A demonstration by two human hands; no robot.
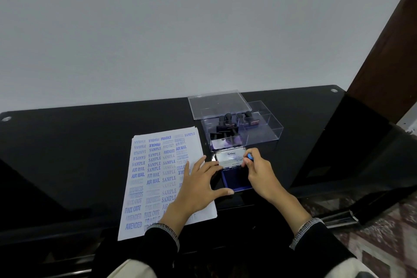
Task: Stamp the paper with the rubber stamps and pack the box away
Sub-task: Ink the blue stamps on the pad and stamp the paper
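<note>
On the black worktop point(67, 153) the sheet of paper point(144, 187) lies towards the near edge, already covered in blue words such as SAMPLE, AIR MAIL and FAX OUT, so the stamping looks nearly or wholly done. Just beside its right edge sits the ink pad point(234, 171), its metal lid point(230, 157) tilted up over the blue tray.

The left hand point(198, 189) rests partly on the paper with fingers spread and straight; the fingertips reach the lid's left edge and the thumb lies by the tray's near corner, probably to steady the pad. The right hand point(259, 171) has its fingers curled round a small blue thing point(250, 156) (a stamp handle or a cap; I cannot tell which) at the lid's right edge, perhaps to help swing it shut.

Behind the pad, towards the far edge, the clear plastic box point(261, 128) stands open with several black-handled rubber stamps point(225, 124) in its left compartments. Its clear cover point(216, 102) lies flat just behind it, handy for packing away.
</note>
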